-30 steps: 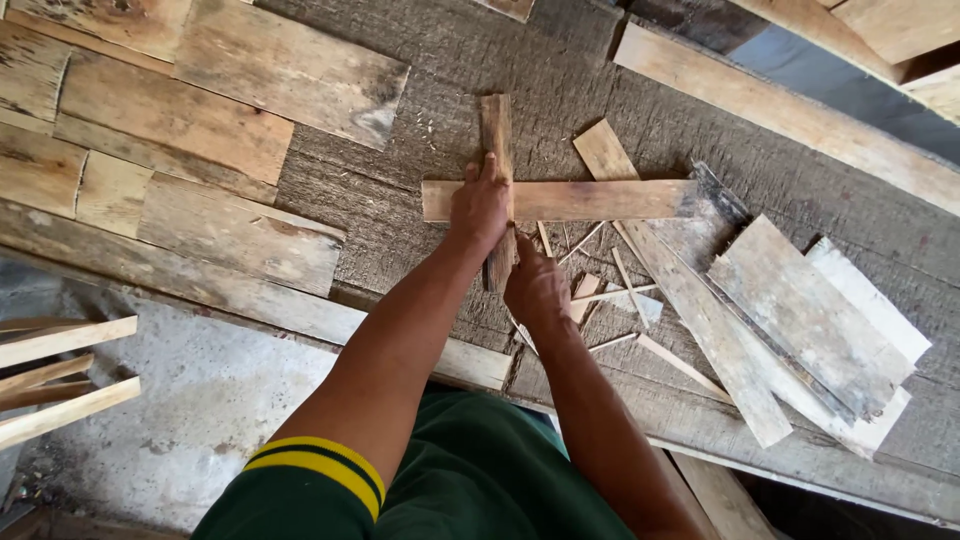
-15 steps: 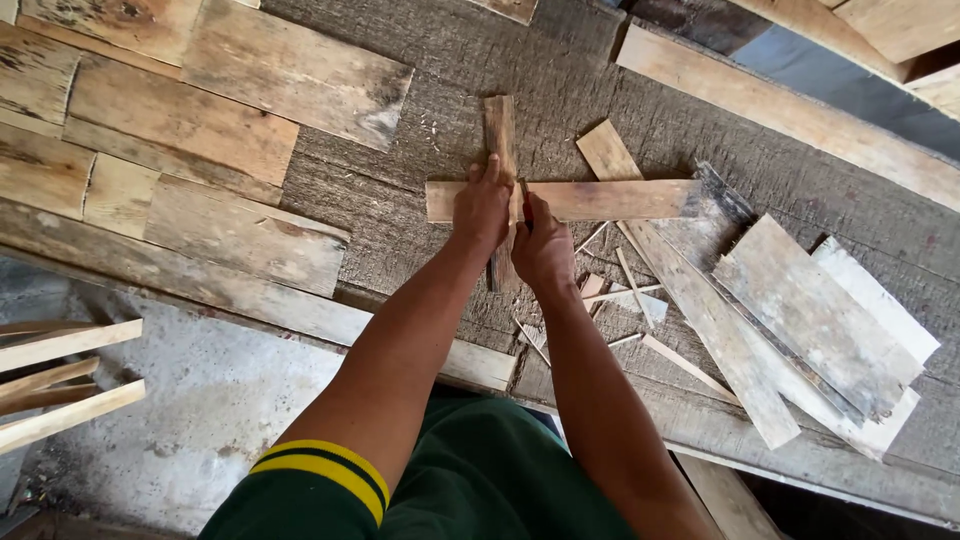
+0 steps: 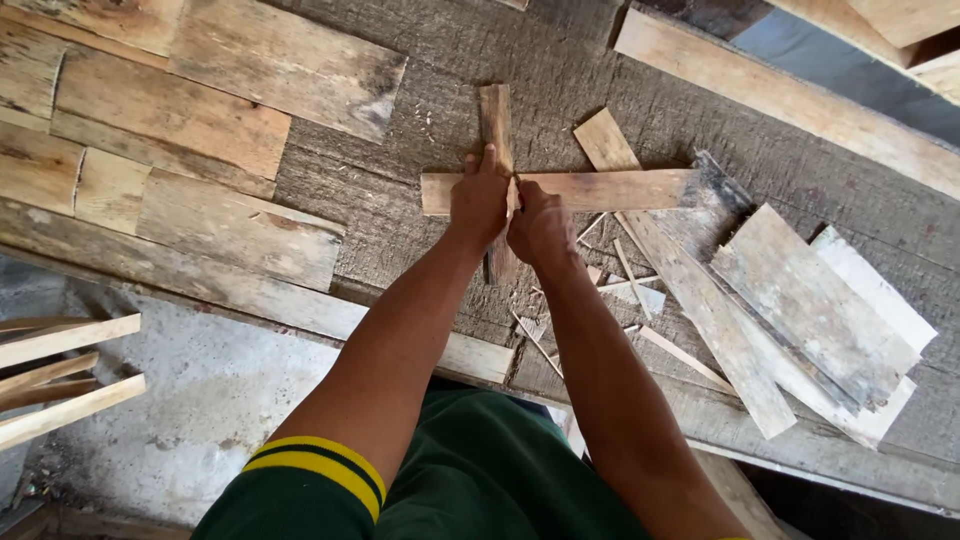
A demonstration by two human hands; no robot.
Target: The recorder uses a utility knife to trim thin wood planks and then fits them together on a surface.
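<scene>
I look down on two bare arms stretched over a rough grey work surface (image 3: 420, 215). The left hand (image 3: 480, 200) and right hand (image 3: 540, 225) press side by side where an upright wooden strip (image 3: 494, 115) crosses a horizontal wooden slat (image 3: 610, 188). Thin splinters (image 3: 625, 270) lie just right of the hands; stacked weathered boards (image 3: 810, 320) rest farther right, pale planks (image 3: 200, 130) to the left.

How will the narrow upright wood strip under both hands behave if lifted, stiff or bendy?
The narrow weathered wood strip looks thin and flat, so probably light and fairly stiff, though it may split along the grain; splinters lie nearby. Resting across the horizontal pale plank, it could rock once the left hand and right hand release.
</scene>
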